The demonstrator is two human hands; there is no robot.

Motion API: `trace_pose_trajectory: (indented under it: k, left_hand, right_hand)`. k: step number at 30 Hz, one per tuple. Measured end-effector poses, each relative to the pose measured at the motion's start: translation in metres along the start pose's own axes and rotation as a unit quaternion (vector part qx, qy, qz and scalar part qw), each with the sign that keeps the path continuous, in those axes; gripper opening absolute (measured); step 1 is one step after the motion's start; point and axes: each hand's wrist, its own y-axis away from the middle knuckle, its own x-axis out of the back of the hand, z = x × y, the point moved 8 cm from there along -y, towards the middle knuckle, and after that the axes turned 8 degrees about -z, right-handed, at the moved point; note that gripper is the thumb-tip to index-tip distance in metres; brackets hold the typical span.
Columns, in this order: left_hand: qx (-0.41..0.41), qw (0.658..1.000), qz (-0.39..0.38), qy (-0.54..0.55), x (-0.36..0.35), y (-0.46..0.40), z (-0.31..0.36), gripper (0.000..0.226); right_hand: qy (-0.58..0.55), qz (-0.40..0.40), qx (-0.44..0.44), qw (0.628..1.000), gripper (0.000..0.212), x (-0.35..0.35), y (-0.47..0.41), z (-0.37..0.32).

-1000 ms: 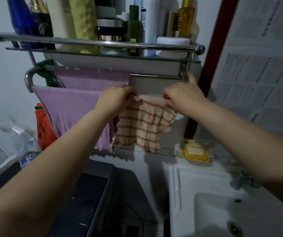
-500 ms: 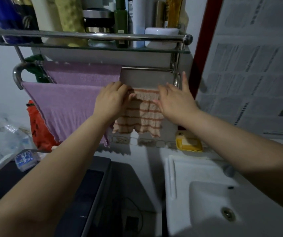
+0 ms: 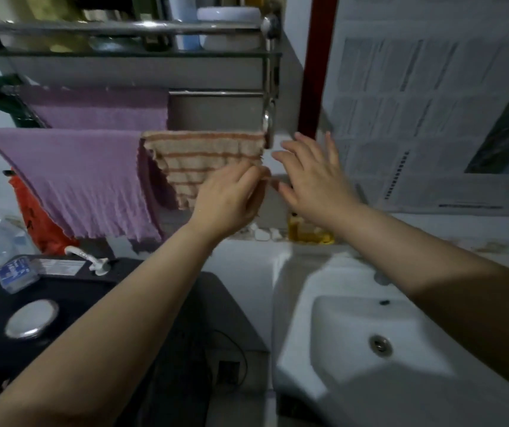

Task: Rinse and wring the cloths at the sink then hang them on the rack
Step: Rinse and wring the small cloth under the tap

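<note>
A beige cloth with orange stripes (image 3: 197, 155) hangs over the front bar of the metal rack (image 3: 267, 118), at its right end. My left hand (image 3: 231, 198) pinches the cloth's lower right corner. Just right of it, my right hand (image 3: 311, 177) is off the cloth with its fingers spread and straight. A purple cloth (image 3: 77, 180) hangs spread on the same bar to the left. A second purple cloth (image 3: 102, 109) hangs on the bar behind. The white sink (image 3: 367, 331) lies below at the right.
A shelf above the rack holds bottles and a white jar (image 3: 230, 26). A yellow soap dish (image 3: 308, 232) sits on the ledge behind the sink. A black appliance top (image 3: 71, 291) with a small box and a round metal lid lies at the left. Newspaper covers the right wall.
The striped cloth now lies spread along the bar. My left hand has moved down to its lower right corner. My right hand has let go and moved off to the right.
</note>
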Motion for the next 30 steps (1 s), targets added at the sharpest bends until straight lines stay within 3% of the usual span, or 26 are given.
trace_pose_trajectory:
  k: [3,7,12,15,19,21,24,30]
  left_hand:
    - [0.017,0.994,-0.087,0.068,-0.037,-0.012,0.046,0.019]
    - [0.075,0.962,-0.209,0.16,-0.107,-0.027,0.101,0.019]
    - [0.139,0.923,-0.257,0.25,-0.184,-0.043,0.173,0.02]
    - [0.18,0.91,-0.233,0.292,-0.216,-0.047,0.218,0.015]
    - [0.221,0.902,-0.2,0.311,-0.254,-0.033,0.264,0.015]
    - [0.212,0.912,-0.198,0.289,-0.266,-0.024,0.284,0.014]
    - [0.188,0.919,-0.236,0.256,-0.286,-0.012,0.313,0.014]
    - [0.251,0.879,-0.329,0.239,-0.327,0.014,0.328,0.015]
  right_hand:
    - [-0.053,-0.01,-0.022,0.998,0.046,-0.01,0.044,0.037]
    - [-0.152,-0.136,-0.11,0.973,0.044,-0.048,0.108,0.105]
    - [-0.256,-0.186,-0.193,0.929,0.034,-0.078,0.193,0.187]
    - [-0.335,-0.13,-0.239,0.902,0.026,-0.095,0.247,0.238]
    - [-0.329,0.011,-0.322,0.888,0.019,-0.11,0.32,0.311]
    - [-0.316,-0.047,-0.378,0.869,0.014,-0.148,0.351,0.347]
    - [-0.279,-0.207,-0.426,0.835,0.009,-0.214,0.396,0.393]
    - [-0.251,-0.385,-0.49,0.741,0.057,-0.277,0.451,0.455]
